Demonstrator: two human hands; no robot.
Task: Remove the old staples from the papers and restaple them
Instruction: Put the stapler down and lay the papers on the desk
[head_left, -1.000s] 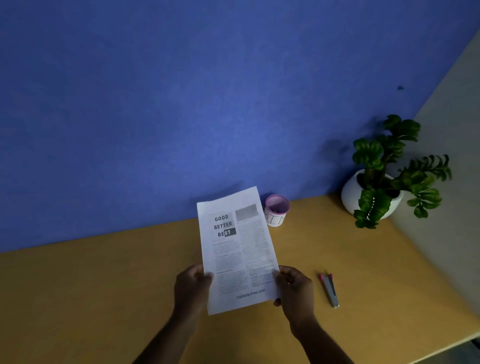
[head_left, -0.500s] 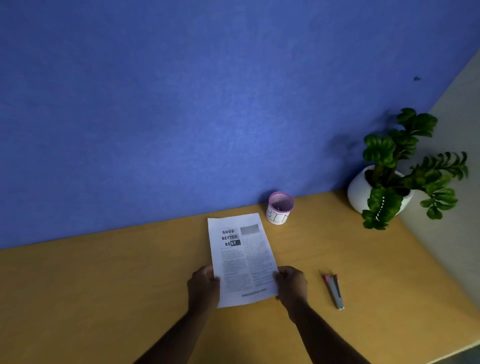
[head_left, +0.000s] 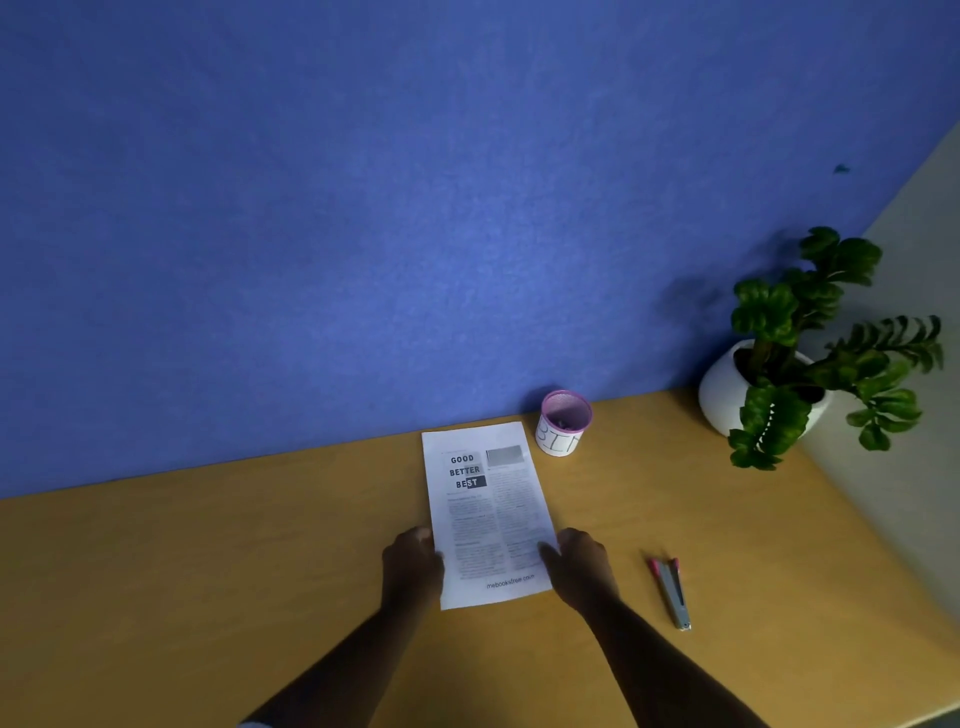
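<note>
The printed papers (head_left: 488, 514), headed "GOOD BETTER BEST", lie flat on the wooden desk (head_left: 208, 597). My left hand (head_left: 413, 569) grips their lower left edge. My right hand (head_left: 579, 564) grips the lower right edge, thumb on the page. To the right of my right hand, apart from it, a grey stapler with pink ends (head_left: 671, 592) rests on the desk. I cannot make out any staple in the papers.
A small pink-rimmed white cup marked "BIN" (head_left: 563, 423) stands just beyond the papers' top right corner. A potted plant in a white pot (head_left: 727, 389) sits at the back right. A blue wall rises behind the desk; the desk's right edge runs diagonally.
The papers were held up tilted off the desk; both hands have lowered them and they now lie flat on the desk, still gripped at both sides.
</note>
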